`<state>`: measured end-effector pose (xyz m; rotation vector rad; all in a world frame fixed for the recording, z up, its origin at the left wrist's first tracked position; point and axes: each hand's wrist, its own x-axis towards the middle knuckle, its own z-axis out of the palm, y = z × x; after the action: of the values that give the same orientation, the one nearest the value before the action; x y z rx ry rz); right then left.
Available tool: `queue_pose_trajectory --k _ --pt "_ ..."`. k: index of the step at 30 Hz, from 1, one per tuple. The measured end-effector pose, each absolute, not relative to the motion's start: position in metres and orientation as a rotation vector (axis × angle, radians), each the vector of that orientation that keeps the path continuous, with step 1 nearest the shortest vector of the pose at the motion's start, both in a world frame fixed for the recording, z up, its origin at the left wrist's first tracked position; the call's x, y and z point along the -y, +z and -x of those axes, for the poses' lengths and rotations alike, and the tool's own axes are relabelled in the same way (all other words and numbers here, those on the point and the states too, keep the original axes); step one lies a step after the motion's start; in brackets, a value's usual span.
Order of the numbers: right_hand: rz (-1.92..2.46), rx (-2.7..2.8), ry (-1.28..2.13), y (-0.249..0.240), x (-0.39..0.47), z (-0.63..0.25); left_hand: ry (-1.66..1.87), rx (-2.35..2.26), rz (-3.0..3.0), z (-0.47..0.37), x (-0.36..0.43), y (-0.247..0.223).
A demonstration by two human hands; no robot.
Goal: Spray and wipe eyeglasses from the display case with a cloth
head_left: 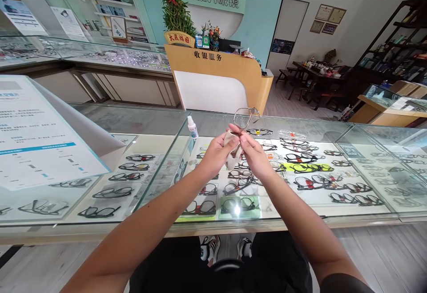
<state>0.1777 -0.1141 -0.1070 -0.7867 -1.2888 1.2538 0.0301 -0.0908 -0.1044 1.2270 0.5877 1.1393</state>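
Observation:
Above the glass counter, my two hands meet around a pair of thin-framed eyeglasses [243, 118]. One lens sticks up past the fingers; the other is covered by the hands and cloth. My left hand [216, 152] is closed on a pale cleaning cloth [231, 161], which hangs below the fingers against the glasses. The fingers of my right hand [255, 152] pinch the glasses near their middle; the exact grip is partly hidden. A small white bottle [192, 127] stands upright on the counter, left of and beyond my hands.
The glass display case [233, 227] runs across in front of me, with rows of eyeglasses [308, 167] inside. A large printed sign [36, 132] stands at the left. Farther off are a wooden cashier desk [213, 63] and a potted plant [176, 10].

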Motion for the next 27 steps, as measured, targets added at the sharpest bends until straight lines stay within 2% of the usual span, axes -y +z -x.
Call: queue_pose_trajectory --k 6,11,27 --pt "0.726 1.076 1.268 -0.11 0.109 -0.175 1.049 -0.481 -1.141 -0.028 0.087 -0.105" --pt "0.869 0.941 1.261 -0.123 0.096 -0.179 0.977 -0.474 -1.28 -0.024 0.088 -0.11" --pt "0.657 1.206 1.461 -0.112 0.103 -0.187 0.984 -0.454 -1.278 -0.019 0.082 -0.113"
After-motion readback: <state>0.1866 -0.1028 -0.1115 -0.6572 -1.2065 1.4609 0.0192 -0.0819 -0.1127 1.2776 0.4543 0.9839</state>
